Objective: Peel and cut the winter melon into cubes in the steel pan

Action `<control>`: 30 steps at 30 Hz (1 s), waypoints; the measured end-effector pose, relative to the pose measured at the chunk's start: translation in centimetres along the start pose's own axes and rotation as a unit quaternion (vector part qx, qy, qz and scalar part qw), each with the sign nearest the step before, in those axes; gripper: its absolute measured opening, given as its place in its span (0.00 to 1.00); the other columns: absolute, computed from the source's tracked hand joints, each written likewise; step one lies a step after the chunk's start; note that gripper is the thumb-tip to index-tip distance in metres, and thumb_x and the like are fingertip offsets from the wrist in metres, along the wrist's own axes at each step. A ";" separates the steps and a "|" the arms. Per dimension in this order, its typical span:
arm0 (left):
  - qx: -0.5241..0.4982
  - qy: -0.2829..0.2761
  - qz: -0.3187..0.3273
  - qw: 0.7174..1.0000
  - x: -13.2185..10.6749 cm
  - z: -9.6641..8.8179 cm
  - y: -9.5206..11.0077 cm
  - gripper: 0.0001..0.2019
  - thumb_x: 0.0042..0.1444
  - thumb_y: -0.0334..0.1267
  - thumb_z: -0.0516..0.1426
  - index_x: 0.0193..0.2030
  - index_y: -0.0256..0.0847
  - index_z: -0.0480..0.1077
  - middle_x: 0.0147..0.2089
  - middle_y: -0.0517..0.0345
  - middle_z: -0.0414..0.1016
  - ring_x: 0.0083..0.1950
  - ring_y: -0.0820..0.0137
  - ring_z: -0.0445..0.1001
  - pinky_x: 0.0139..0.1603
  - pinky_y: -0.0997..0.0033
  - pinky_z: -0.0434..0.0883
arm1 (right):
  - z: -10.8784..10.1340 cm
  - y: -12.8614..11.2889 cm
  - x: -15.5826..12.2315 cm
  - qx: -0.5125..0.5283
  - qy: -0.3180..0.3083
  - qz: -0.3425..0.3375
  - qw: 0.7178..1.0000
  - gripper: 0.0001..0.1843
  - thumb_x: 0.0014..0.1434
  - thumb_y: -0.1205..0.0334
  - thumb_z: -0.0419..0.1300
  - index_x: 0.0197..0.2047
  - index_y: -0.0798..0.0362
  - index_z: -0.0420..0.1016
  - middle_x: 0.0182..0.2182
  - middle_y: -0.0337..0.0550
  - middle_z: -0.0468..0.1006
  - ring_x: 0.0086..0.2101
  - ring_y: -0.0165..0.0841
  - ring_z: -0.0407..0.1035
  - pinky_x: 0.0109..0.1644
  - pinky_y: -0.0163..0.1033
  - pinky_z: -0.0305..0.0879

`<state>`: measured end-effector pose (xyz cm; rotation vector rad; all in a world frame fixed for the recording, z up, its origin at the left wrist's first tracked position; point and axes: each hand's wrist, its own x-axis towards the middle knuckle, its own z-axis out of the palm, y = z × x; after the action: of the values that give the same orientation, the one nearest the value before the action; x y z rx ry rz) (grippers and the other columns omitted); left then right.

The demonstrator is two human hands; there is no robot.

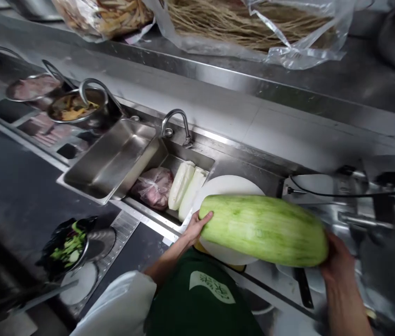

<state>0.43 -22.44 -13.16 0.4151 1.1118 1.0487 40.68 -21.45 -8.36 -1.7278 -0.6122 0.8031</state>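
Left grip (194,228) and right grip (339,259) clasp a green gourd (262,229)

Head view: the gourd spans the space between them, one end against each, neither nearer, its long axis running crosswise. It is over the round white board (232,185), right end past the rim; whether gourd and board touch cannot be told.
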 end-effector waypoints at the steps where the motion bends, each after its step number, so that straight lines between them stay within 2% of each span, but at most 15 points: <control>1: 0.005 -0.013 0.006 1.000 0.4 0.2 -0.7 0.37 0.47 0.64 0.70 0.57 0.40 0.75 0.60 0.40 0.80 0.64 0.48 0.77 0.67 0.46 0.74 | -0.7 -1.8 -1.2 -0.007 0.029 -0.006 1.000 0.20 0.47 0.44 0.68 0.38 0.49 0.81 0.37 0.47 0.82 0.38 0.42 0.78 0.38 0.45 0.77; 3: 0.065 -0.032 0.053 0.996 1.3 0.6 -1.5 0.38 0.47 0.66 0.69 0.57 0.41 0.75 0.64 0.40 0.77 0.71 0.48 0.70 0.73 0.44 0.67 | -0.6 -5.2 -4.5 -0.078 0.037 -0.040 0.995 0.26 0.47 0.42 0.70 0.46 0.48 0.83 0.41 0.50 0.82 0.40 0.44 0.78 0.41 0.47 0.77; 4: 0.114 -0.042 0.093 0.988 1.7 0.8 -1.7 0.38 0.47 0.65 0.70 0.59 0.42 0.75 0.67 0.41 0.73 0.74 0.48 0.65 0.77 0.44 0.61 | 0.3 -6.6 -6.5 -0.144 0.010 -0.072 0.987 0.32 0.48 0.40 0.70 0.53 0.47 0.82 0.45 0.51 0.82 0.43 0.46 0.78 0.44 0.49 0.77; 6: 0.196 -0.077 0.175 0.962 2.3 1.3 -1.5 0.37 0.52 0.63 0.68 0.64 0.44 0.73 0.74 0.44 0.66 0.79 0.53 0.55 0.82 0.47 0.50 | 3.3 -8.5 -10.5 -0.299 -0.057 -0.149 0.941 0.44 0.48 0.35 0.69 0.65 0.44 0.75 0.53 0.52 0.80 0.49 0.51 0.76 0.54 0.57 0.75; 7: 0.217 -0.105 0.202 0.949 2.6 1.6 -1.1 0.36 0.57 0.63 0.65 0.67 0.44 0.71 0.76 0.46 0.63 0.80 0.55 0.53 0.82 0.50 0.47 | 5.2 -9.1 -12.3 -0.344 -0.082 -0.204 0.913 0.48 0.51 0.32 0.66 0.70 0.44 0.69 0.62 0.52 0.74 0.57 0.53 0.72 0.62 0.61 0.69; 8: 0.224 -0.132 0.222 0.940 2.8 1.8 -0.5 0.36 0.61 0.63 0.61 0.70 0.45 0.69 0.77 0.48 0.60 0.81 0.57 0.52 0.83 0.53 0.46 | 7.1 -9.5 -13.7 -0.371 -0.077 -0.258 0.889 0.52 0.53 0.31 0.63 0.75 0.47 0.61 0.69 0.55 0.66 0.63 0.56 0.66 0.66 0.64 0.64; 10: 0.222 -0.184 0.245 0.925 3.2 2.0 0.7 0.36 0.66 0.62 0.55 0.74 0.44 0.64 0.78 0.49 0.58 0.80 0.58 0.53 0.82 0.56 0.48 | 10.0 -9.7 -15.7 -0.398 -0.057 -0.303 0.864 0.52 0.58 0.32 0.61 0.77 0.49 0.54 0.71 0.58 0.60 0.67 0.56 0.59 0.68 0.64 0.61; 12: 0.238 -0.232 0.272 0.903 3.4 1.9 1.9 0.37 0.66 0.61 0.56 0.75 0.43 0.62 0.79 0.47 0.56 0.80 0.56 0.53 0.82 0.56 0.49 | 10.9 -9.2 -16.7 -0.402 -0.036 -0.309 0.861 0.51 0.61 0.33 0.60 0.78 0.49 0.51 0.70 0.59 0.60 0.68 0.55 0.58 0.68 0.64 0.61; 16: 0.305 -0.309 0.304 0.848 2.6 1.7 3.7 0.41 0.63 0.60 0.60 0.77 0.42 0.59 0.78 0.42 0.57 0.79 0.51 0.55 0.80 0.50 0.52 | 8.4 -6.4 -18.4 -0.368 -0.037 -0.305 0.878 0.50 0.63 0.34 0.60 0.79 0.48 0.49 0.71 0.58 0.58 0.69 0.55 0.57 0.69 0.65 0.59; 19: 0.376 -0.311 0.320 0.812 0.7 2.4 4.9 0.45 0.61 0.58 0.62 0.78 0.39 0.54 0.80 0.39 0.52 0.80 0.47 0.52 0.79 0.45 0.53 | 6.8 -3.8 -19.8 -0.293 -0.041 -0.312 0.903 0.44 0.68 0.39 0.57 0.78 0.48 0.50 0.74 0.56 0.55 0.72 0.52 0.51 0.72 0.64 0.56; 21: 0.426 -0.294 0.348 0.782 -1.0 3.5 5.8 0.50 0.58 0.57 0.65 0.80 0.38 0.50 0.81 0.38 0.46 0.81 0.44 0.48 0.79 0.44 0.53 | 6.4 -2.1 -20.4 -0.213 -0.052 -0.294 0.930 0.41 0.70 0.42 0.55 0.78 0.47 0.49 0.75 0.55 0.53 0.72 0.49 0.51 0.71 0.58 0.61; 23: 0.466 -0.287 0.393 0.739 -2.8 4.7 6.4 0.54 0.55 0.58 0.68 0.80 0.40 0.49 0.82 0.39 0.43 0.81 0.42 0.46 0.79 0.43 0.53 | 5.9 0.0 -20.4 -0.132 -0.075 -0.253 0.955 0.40 0.71 0.44 0.55 0.79 0.46 0.48 0.75 0.54 0.54 0.70 0.47 0.57 0.67 0.52 0.67; 25: 0.494 -0.284 0.444 0.691 -4.2 5.9 6.5 0.51 0.54 0.59 0.68 0.79 0.45 0.53 0.81 0.41 0.46 0.81 0.40 0.46 0.78 0.40 0.54 | 4.5 2.8 -19.8 -0.098 -0.071 -0.204 0.971 0.40 0.69 0.44 0.57 0.78 0.47 0.51 0.71 0.56 0.63 0.65 0.46 0.66 0.62 0.51 0.72; 28: 0.516 -0.256 0.516 0.633 -5.5 7.3 5.7 0.40 0.58 0.56 0.66 0.74 0.49 0.62 0.80 0.41 0.50 0.80 0.36 0.45 0.74 0.32 0.55 | 1.0 7.8 -18.2 -0.192 0.000 -0.109 0.975 0.39 0.63 0.43 0.59 0.71 0.55 0.63 0.57 0.59 0.77 0.54 0.50 0.74 0.57 0.57 0.74; 30: 0.521 -0.233 0.550 0.609 -5.7 7.8 5.1 0.35 0.60 0.53 0.66 0.72 0.49 0.65 0.79 0.40 0.50 0.80 0.36 0.45 0.72 0.29 0.55 | -1.4 11.0 -16.8 -0.312 0.039 -0.059 0.948 0.36 0.63 0.48 0.57 0.68 0.60 0.67 0.56 0.63 0.77 0.54 0.53 0.73 0.59 0.58 0.71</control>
<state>4.54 -23.12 -3.04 2.4328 0.7980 1.0409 31.13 -37.90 -15.07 -2.2532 -0.9782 0.4748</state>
